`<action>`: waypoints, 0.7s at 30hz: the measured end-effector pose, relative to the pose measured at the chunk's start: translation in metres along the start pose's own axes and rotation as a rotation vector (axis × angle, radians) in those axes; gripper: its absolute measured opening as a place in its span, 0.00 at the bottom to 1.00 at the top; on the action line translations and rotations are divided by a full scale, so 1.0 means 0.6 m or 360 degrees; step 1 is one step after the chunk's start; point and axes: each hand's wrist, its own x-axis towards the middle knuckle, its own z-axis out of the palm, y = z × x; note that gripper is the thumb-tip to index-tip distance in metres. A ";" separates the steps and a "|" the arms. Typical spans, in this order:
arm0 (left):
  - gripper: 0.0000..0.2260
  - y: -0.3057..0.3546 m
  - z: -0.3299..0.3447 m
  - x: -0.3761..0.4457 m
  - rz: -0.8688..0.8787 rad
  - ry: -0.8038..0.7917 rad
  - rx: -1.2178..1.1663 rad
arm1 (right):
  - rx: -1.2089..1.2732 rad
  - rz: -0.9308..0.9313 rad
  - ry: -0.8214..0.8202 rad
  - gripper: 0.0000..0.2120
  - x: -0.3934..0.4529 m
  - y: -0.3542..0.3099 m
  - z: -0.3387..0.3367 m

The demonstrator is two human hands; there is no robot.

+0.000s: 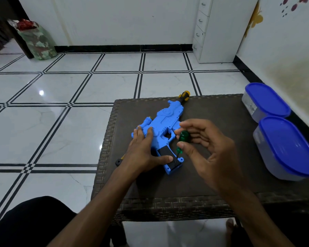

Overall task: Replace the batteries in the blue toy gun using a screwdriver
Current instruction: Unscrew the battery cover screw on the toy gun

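The fingers of the right hand (205, 148) pinch a green-handled screwdriver (182, 140), its tip down on the black battery cover (168, 155) in the grip of the blue toy gun (163, 125). Just left of that tip, the left hand (144, 148) presses flat on the gun's body, fingers spread, thumb against the cover, holding nothing. Whether the tip sits in a screw head cannot be made out. The step appears to be working the cover screw; it would go best with the shaft kept upright, steady downward pressure, and the left hand pinning the toy against twisting. Beyond the hands, the gun lies on a dark woven table (221, 175), two blue-lidded containers (282, 145) to the right. White tiled floor (61, 104) and a white drawer unit (212, 31) lie beyond.
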 end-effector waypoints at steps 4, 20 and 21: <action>0.52 0.001 0.000 0.001 -0.0003 -0.0006 0.0002 | -0.0011 -0.0008 -0.0011 0.19 0.000 0.003 0.001; 0.51 0.003 -0.002 -0.002 0.0000 -0.0025 0.0003 | -0.0154 -0.0075 -0.0076 0.08 0.009 0.005 0.006; 0.51 0.003 -0.002 -0.002 0.0002 -0.0024 -0.0006 | -0.0141 -0.0080 -0.0081 0.07 0.009 0.004 0.007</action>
